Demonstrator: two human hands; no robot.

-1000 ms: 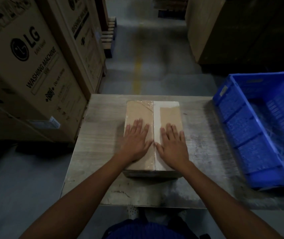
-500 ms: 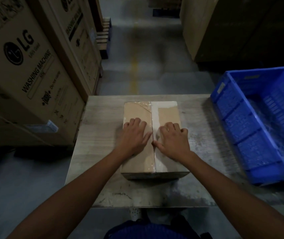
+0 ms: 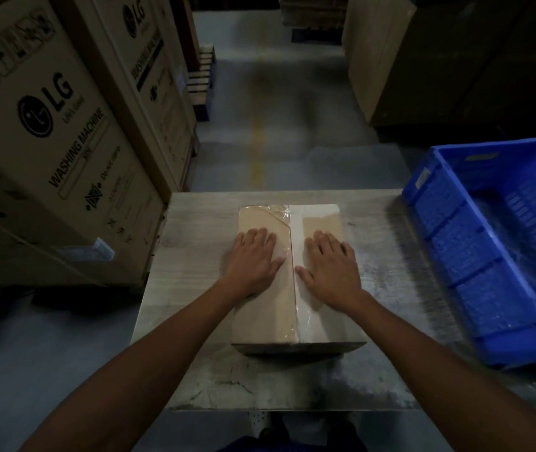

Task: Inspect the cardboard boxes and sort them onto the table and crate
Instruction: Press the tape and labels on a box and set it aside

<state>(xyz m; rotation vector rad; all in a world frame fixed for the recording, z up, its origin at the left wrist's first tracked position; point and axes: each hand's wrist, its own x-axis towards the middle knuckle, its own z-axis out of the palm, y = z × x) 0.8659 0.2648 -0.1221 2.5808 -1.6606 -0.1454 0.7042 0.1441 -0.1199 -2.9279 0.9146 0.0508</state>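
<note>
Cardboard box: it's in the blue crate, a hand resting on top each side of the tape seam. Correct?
Not quite. The head view shows the cardboard box on the table, not in the blue crate, which stands to its right. The left hand and right hand do rest on top, each side of the tape seam.

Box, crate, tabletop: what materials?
Box: matte brown cardboard, seam under glossy clear tape. Crate: blue moulded plastic, judging by its slotted walls. Tabletop: looks like grey wood-grain laminate, scuffed; can't confirm.
</note>
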